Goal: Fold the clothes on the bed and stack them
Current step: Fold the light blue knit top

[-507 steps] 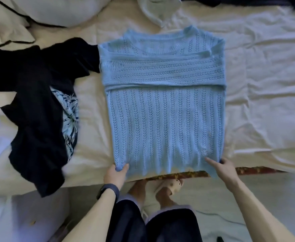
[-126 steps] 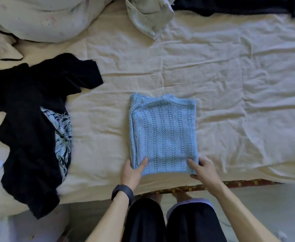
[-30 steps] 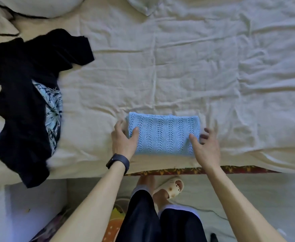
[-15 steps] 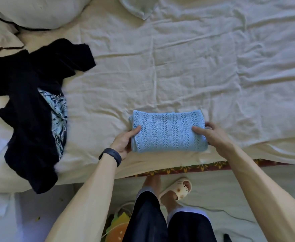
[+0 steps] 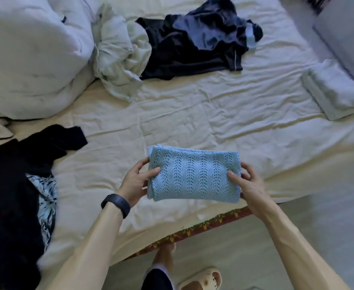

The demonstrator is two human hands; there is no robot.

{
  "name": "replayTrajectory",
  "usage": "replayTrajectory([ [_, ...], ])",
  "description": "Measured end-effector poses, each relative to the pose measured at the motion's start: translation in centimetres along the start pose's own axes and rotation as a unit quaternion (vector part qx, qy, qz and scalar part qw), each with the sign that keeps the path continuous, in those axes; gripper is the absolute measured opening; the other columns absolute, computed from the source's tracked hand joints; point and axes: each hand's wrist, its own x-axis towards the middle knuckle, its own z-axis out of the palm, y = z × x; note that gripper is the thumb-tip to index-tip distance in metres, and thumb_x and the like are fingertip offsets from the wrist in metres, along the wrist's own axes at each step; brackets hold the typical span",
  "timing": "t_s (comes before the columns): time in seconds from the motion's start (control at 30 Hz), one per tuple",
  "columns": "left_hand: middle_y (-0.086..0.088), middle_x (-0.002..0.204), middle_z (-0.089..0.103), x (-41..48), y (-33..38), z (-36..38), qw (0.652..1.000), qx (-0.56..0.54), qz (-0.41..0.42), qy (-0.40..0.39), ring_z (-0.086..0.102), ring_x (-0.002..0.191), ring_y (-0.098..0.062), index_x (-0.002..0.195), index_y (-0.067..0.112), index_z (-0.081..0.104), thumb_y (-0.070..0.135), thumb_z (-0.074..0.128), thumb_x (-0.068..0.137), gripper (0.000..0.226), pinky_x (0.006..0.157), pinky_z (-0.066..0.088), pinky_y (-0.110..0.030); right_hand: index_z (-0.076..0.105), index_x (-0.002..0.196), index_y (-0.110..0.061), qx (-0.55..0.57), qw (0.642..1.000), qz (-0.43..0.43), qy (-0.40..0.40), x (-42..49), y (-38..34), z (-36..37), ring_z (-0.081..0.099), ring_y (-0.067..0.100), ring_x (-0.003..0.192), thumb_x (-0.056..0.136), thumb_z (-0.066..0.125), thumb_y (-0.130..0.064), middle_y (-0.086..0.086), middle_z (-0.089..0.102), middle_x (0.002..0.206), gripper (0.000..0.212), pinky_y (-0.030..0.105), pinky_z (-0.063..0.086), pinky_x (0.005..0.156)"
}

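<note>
Near bed (image 5: 193,114) edge at 6 o'clock: folded blue sweater (image 5: 193,176) pinched at both ends by left grip (image 5: 135,182) and right grip (image 5: 248,185); may spring open if either pinch loosens in transit.

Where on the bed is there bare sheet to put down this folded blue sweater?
The widest bare sheet lies just beyond the blue sweater, bordered by the black garment on the left, the dark pile at the far side and the folded pale cloth on the right. The far left is crowded: duvet and crumpled pale garment.
</note>
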Motion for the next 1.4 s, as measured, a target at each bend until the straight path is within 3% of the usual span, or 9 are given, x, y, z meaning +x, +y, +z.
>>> replayTrajectory([
  [0.17, -0.003, 0.096, 0.076, -7.0, 10.8, 10.9, 0.987, 0.036, 0.134, -0.084, 0.070, 0.077, -0.020, 0.123, 0.030, 0.064, 0.015, 0.075, 0.081, 0.046, 0.065, 0.055, -0.034, 0.071, 0.102, -0.034, 0.056, 0.989, -0.121, 0.057, -8.9, -11.1, -8.8, 0.075, 0.018, 0.088, 0.093, 0.071, -0.011, 0.001, 0.076, 0.097, 0.025, 0.036, 0.060, 0.064],
  [0.27, -0.002, 0.102, 0.077, -13.0, 17.3, 18.3, 0.962, 0.062, 0.224, -0.141, 0.073, 0.081, -0.017, 0.122, 0.033, 0.066, 0.025, 0.078, 0.076, 0.048, 0.060, 0.057, -0.034, 0.072, 0.111, -0.029, 0.075, 0.970, -0.210, 0.095, -15.4, -17.9, -14.3, 0.075, 0.021, 0.093, 0.089, 0.076, -0.015, 0.005, 0.075, 0.102, 0.027, 0.036, 0.061, 0.064],
  [0.53, -0.018, 0.114, 0.072, -27.0, 27.9, 35.4, 0.879, 0.092, 0.369, -0.289, 0.071, 0.098, -0.037, 0.117, 0.028, 0.071, 0.031, 0.091, 0.068, 0.053, 0.081, 0.058, -0.054, 0.072, 0.114, -0.024, 0.113, 0.875, -0.396, 0.254, -30.1, -28.5, -27.1, 0.074, 0.022, 0.094, 0.090, 0.076, -0.018, 0.001, 0.075, 0.104, 0.026, 0.052, 0.064, 0.074],
  [0.67, -0.013, 0.110, 0.074, -31.2, 30.7, 41.6, 0.854, 0.098, 0.419, -0.294, 0.073, 0.089, -0.026, 0.112, 0.029, 0.072, 0.031, 0.090, 0.069, 0.048, 0.069, 0.060, -0.043, 0.068, 0.118, -0.021, 0.099, 0.829, -0.451, 0.316, -34.2, -32.2, -31.3, 0.072, 0.017, 0.094, 0.093, 0.074, -0.016, 0.001, 0.072, 0.109, 0.026, 0.046, 0.063, 0.077],
  [0.77, -0.008, 0.107, 0.076, -32.6, 32.8, 45.4, 0.842, 0.099, 0.433, -0.305, 0.074, 0.089, -0.023, 0.115, 0.030, 0.069, 0.028, 0.079, 0.074, 0.042, 0.066, 0.061, -0.039, 0.068, 0.117, -0.021, 0.097, 0.807, -0.478, 0.332, -35.5, -34.4, -34.2, 0.072, 0.018, 0.094, 0.094, 0.073, -0.015, 0.001, 0.072, 0.109, 0.025, 0.044, 0.062, 0.077],
  [0.87, -0.008, 0.106, 0.076, -32.6, 34.4, 49.0, 0.831, 0.115, 0.445, -0.313, 0.073, 0.094, -0.026, 0.117, 0.032, 0.066, 0.027, 0.075, 0.081, 0.037, 0.074, 0.061, -0.045, 0.069, 0.112, -0.026, 0.090, 0.794, -0.493, 0.345, -35.8, -36.1, -37.3, 0.073, 0.016, 0.090, 0.094, 0.073, -0.016, 0.000, 0.073, 0.107, 0.021, 0.042, 0.063, 0.074],
  [1.07, -0.005, 0.100, 0.077, -28.2, 36.2, 54.9, 0.821, 0.122, 0.459, -0.317, 0.074, 0.087, -0.020, 0.120, 0.028, 0.064, 0.022, 0.072, 0.088, 0.033, 0.063, 0.060, -0.035, 0.069, 0.101, -0.035, 0.099, 0.785, -0.489, 0.368, -31.9, -37.6, -41.9, 0.073, 0.003, 0.076, 0.093, 0.074, -0.014, -0.019, 0.075, 0.088, 0.023, 0.022, 0.059, 0.058],
  [1.27, -0.011, 0.109, 0.074, -20.0, 36.3, 59.1, 0.847, 0.150, 0.377, -0.343, 0.071, 0.088, -0.025, 0.123, 0.028, 0.064, 0.017, 0.070, 0.092, 0.033, 0.063, 0.060, -0.041, 0.071, 0.102, -0.035, 0.122, 0.808, -0.444, 0.368, -24.3, -37.8, -44.7, 0.075, 0.009, 0.084, 0.092, 0.076, -0.018, -0.011, 0.076, 0.094, 0.021, 0.030, 0.061, 0.062],
  [1.4, -0.006, 0.103, 0.075, -14.3, 36.0, 61.7, 0.863, 0.183, 0.332, -0.335, 0.072, 0.086, -0.024, 0.121, 0.033, 0.064, 0.017, 0.069, 0.093, 0.033, 0.066, 0.059, -0.043, 0.075, 0.098, -0.038, 0.146, 0.833, -0.392, 0.363, -18.4, -37.2, -45.6, 0.075, 0.012, 0.086, 0.092, 0.076, -0.020, -0.006, 0.077, 0.097, 0.019, 0.032, 0.061, 0.063],
])
